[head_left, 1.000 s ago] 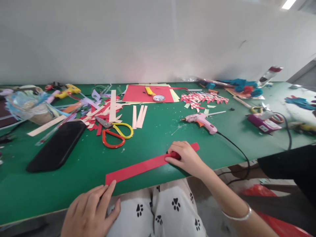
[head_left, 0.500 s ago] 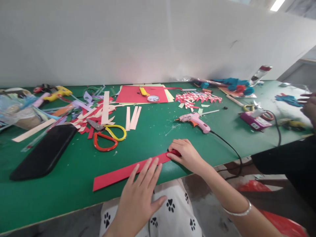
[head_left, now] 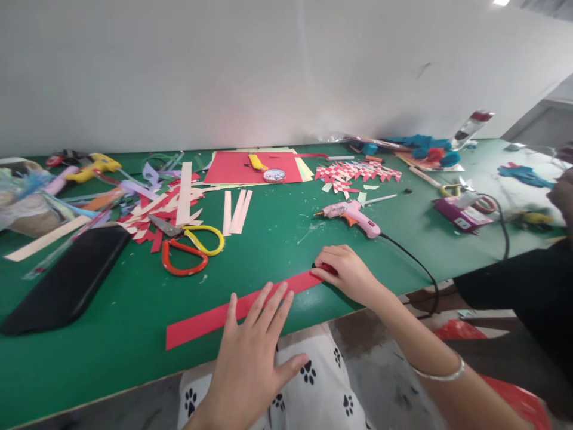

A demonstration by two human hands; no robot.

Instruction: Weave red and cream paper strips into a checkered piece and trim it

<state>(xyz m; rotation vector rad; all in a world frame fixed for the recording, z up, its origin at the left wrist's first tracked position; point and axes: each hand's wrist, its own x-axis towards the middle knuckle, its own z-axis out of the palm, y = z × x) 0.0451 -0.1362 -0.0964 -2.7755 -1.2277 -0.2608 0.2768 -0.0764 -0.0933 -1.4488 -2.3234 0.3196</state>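
A long red paper strip (head_left: 201, 322) lies slantwise on the green table near its front edge. My left hand (head_left: 250, 343) rests flat across the strip's middle, fingers spread. At the strip's far right end, my right hand (head_left: 347, 272) is closed around a small red object with a black end (head_left: 329, 269); most of it is hidden, so its kind does not show. Beyond that hand lies a pink glue gun (head_left: 351, 216), its nozzle pointing left. Scissors (head_left: 190, 248) with red and yellow handles lie left of the strip.
A black case (head_left: 67, 280) and paper scraps (head_left: 156, 209) cover the left side. Red paper sheets (head_left: 228, 167) lie at the back with a yellow cutter (head_left: 256, 162). Woven red-white paper pieces (head_left: 358, 172) sit behind the glue gun. Another person's dark sleeve (head_left: 514, 289) is at right.
My right hand, closed on the red object, has moved a little to the right, toward the strip's end. My left hand stays spread on the strip. The view has shifted slightly.
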